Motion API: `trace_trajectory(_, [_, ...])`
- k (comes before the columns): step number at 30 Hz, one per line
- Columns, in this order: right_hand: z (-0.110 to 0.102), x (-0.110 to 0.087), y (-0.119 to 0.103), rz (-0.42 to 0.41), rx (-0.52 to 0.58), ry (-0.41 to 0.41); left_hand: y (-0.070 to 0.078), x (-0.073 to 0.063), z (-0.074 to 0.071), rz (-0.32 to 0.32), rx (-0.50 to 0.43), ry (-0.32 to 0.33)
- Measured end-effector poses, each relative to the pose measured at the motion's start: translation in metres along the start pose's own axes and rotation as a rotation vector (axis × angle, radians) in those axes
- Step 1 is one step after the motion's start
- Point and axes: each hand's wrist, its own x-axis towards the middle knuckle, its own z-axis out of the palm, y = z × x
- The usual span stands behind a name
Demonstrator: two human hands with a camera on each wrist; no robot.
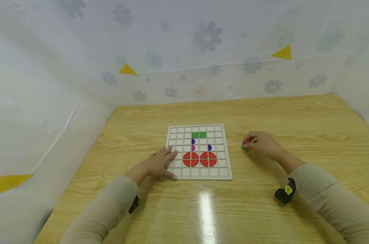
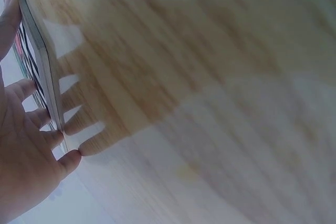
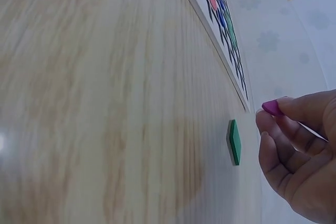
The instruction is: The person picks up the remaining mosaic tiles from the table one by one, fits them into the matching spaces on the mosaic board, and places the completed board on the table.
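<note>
A white grid board (image 1: 178, 171) lies on the table with colored pieces on it. Two red circles (image 1: 191, 159) sit low on the grid, with blue half-circles (image 1: 210, 147) and a magenta half-circle (image 1: 193, 148) above, and green squares (image 1: 199, 135) near the top. My left hand (image 1: 160, 163) rests on the board's left edge, fingers spread. To the right of the board, my right hand (image 1: 263, 145) pinches a small magenta piece (image 3: 272, 107) between thumb and fingertips. Below it on the table lies a green piece (image 3: 234, 142), apart from the hand in the right wrist view.
The wooden table (image 1: 251, 206) reaches back to a white flowered curtain (image 1: 184, 81). Yellow triangles (image 1: 283, 53) hang on the curtain. Black wrist devices (image 1: 285, 192) sit below both sleeves.
</note>
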Motion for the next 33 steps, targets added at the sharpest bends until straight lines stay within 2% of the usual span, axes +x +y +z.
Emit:
trace_trajectory(4, [0.007, 0.006, -0.001, 0.002, 0.039, 0.005, 0.000, -0.001, 0.000, 0.003, -0.004, 0.001])
trace_trajectory(12, [0.016, 0.019, -0.009, 0.027, 0.009, 0.012, -0.001, -0.001, 0.001, -0.002, 0.006, 0.002])
trace_trajectory(19, [0.022, 0.028, -0.016, -0.003, 0.002, 0.022, -0.001, -0.002, 0.001, -0.002, -0.002, 0.000])
trace_trajectory(26, [0.028, 0.035, -0.020, 0.033, 0.003, 0.017, -0.001, -0.003, 0.002, 0.001, -0.005, 0.000])
trace_trajectory(33, [0.032, 0.042, -0.023, 0.013, 0.001, 0.009, -0.002, -0.003, 0.002, 0.002, 0.009, 0.002])
